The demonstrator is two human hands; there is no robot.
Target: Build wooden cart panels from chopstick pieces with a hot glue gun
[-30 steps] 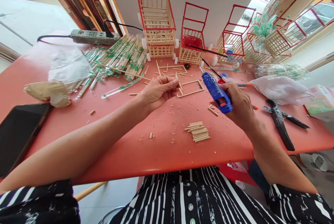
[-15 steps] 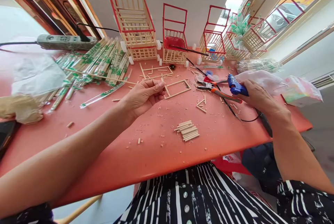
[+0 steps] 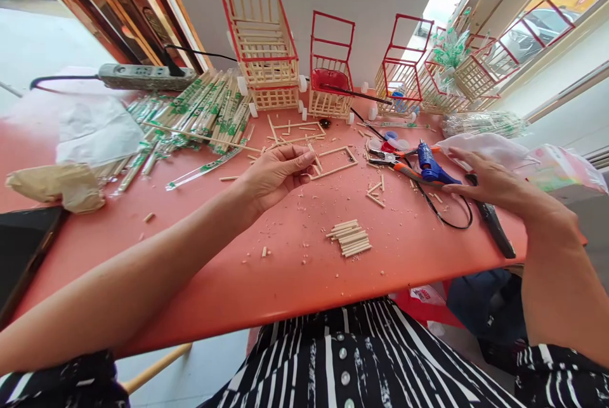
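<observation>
My left hand [image 3: 276, 174] hovers over the red table [image 3: 295, 268] with its fingers pinched on a short wooden stick [image 3: 314, 159], beside a small rectangular stick frame [image 3: 336, 162]. My right hand [image 3: 495, 184] lies at the right with its fingers stretched out and apart, its fingertips just off the blue glue gun [image 3: 431, 167], which rests on the table. A small pile of cut sticks [image 3: 351, 238] lies near the front edge between my hands.
Red-framed stick carts [image 3: 266, 59] stand along the back. Wrapped chopsticks [image 3: 204, 113] and a power strip [image 3: 143, 77] lie at back left, orange-handled pliers [image 3: 404, 167] and black cutters [image 3: 492, 224] at right, a dark tablet [image 3: 19, 256] at left.
My right hand carried the glue gun to the right, set it down on the table and let go. My left hand stayed pinched on the stick.
</observation>
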